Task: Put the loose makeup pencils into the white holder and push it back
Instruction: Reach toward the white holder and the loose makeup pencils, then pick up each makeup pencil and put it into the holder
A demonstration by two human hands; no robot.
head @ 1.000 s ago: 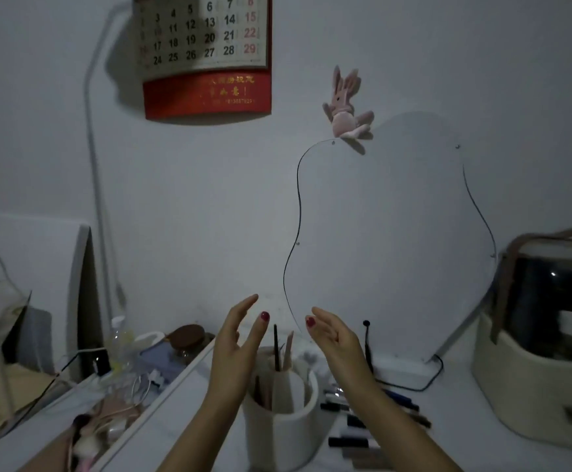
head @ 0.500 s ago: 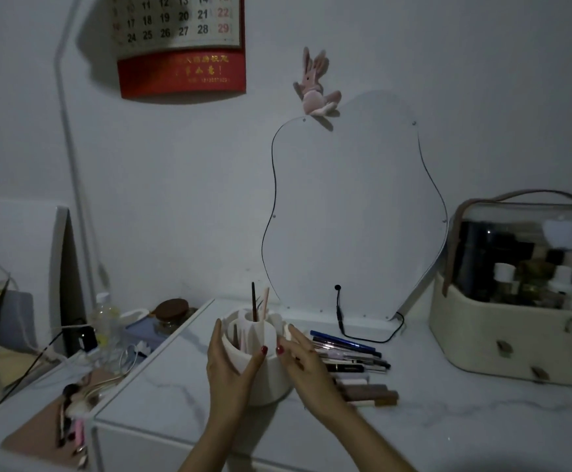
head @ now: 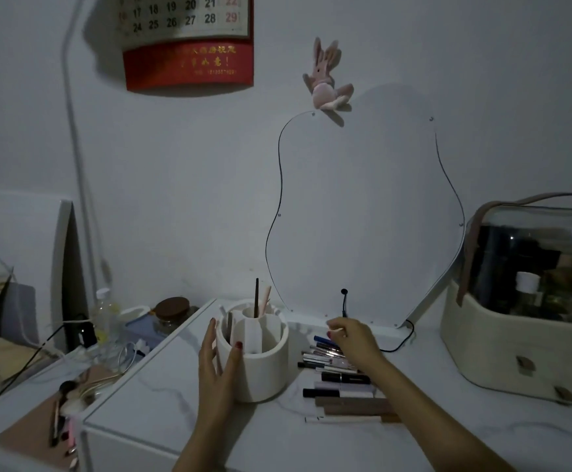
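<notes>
Here, a white table holds a round white holder near its middle, with two sticks standing in it. The left hand is spread wide, cupping the holder's left side. Just right of the holder lie loose makeup pencils in a row. The right hand hangs over them, fingers curled; I cannot tell if it pinches one.

pencils right of holder, on table
</notes>
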